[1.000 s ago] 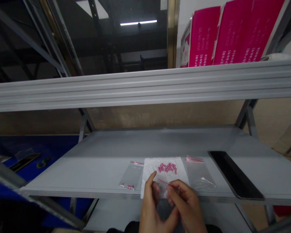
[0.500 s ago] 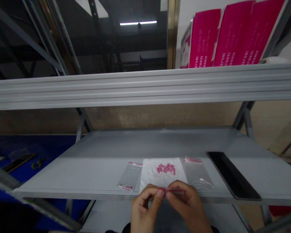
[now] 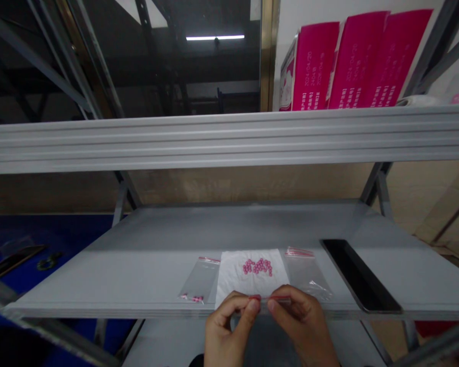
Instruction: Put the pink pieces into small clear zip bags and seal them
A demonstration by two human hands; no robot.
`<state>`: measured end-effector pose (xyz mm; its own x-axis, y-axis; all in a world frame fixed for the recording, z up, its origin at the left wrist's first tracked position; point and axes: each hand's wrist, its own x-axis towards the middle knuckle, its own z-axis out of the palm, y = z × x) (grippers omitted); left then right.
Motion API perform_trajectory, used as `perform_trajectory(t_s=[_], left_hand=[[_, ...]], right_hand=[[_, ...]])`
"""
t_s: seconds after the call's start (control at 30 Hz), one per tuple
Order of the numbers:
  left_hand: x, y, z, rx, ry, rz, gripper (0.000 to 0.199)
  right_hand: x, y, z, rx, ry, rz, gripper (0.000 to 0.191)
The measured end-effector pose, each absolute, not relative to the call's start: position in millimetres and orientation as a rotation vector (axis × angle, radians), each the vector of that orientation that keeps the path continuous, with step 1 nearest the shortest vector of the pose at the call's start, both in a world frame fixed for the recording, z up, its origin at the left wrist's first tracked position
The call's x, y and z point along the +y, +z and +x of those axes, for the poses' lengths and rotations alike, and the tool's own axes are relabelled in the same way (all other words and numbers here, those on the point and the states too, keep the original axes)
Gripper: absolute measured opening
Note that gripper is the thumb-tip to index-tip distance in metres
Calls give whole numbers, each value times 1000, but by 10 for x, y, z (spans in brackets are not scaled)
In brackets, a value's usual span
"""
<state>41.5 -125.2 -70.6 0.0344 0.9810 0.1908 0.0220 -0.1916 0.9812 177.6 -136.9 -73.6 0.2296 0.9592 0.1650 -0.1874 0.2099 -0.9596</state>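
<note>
Both hands meet at the shelf's front edge, pinching the red-striped top of a clear zip bag [image 3: 264, 298]. My left hand [image 3: 232, 322] grips its left end between thumb and forefinger. My right hand [image 3: 301, 321] pinches the strip a little to the right. Just beyond the fingers, a white tissue [image 3: 233, 275] lies flat with several pink pills [image 3: 257, 267] on it. Left of the tissue is a clear zip bag [image 3: 201, 278] with a few pink pills at its bottom. To the right lie clear zip bags [image 3: 304, 270] with red-striped tops, stacked together.
A dark phone-like slab [image 3: 359, 275] lies on the grey shelf [image 3: 137, 265] at right. A metal beam [image 3: 214, 142] crosses above, with magenta boxes [image 3: 317, 66] standing behind it. At far left, a blue surface [image 3: 80, 229] holds a dark flat object [image 3: 17, 260].
My right hand has moved slightly right, widening the gap between the fingertips along the red strip. The whole view has shifted a little, so the shelf items appear further left.
</note>
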Motion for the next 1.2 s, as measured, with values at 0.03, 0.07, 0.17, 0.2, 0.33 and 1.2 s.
perform_trajectory(t_s=[0.03, 0.07, 0.17, 0.2, 0.33, 1.2], left_hand=[[-1254, -709, 412, 1103, 1303, 1389, 30], [-1256, -707, 411, 1098, 1294, 1397, 29], [-1258, -652, 435, 1086, 1303, 1421, 27], [-1256, -616, 456, 1084, 1314, 1430, 25], [-1189, -421, 625, 1046, 1336, 1487, 23], [-685, -576, 104, 1600, 1372, 2091, 31]], right_hand=[[-1386, -717, 1790, -989, 994, -1032, 28], [-1403, -698, 1809, -997, 976, -1050, 28], [-1454, -638, 1924, -1067, 933, -1078, 24], [-1470, -613, 1982, -1095, 915, -1090, 22], [-1507, -458, 2267, -1161, 798, -1186, 19], [-1230, -326, 1840, -1632, 205, -1159, 31]])
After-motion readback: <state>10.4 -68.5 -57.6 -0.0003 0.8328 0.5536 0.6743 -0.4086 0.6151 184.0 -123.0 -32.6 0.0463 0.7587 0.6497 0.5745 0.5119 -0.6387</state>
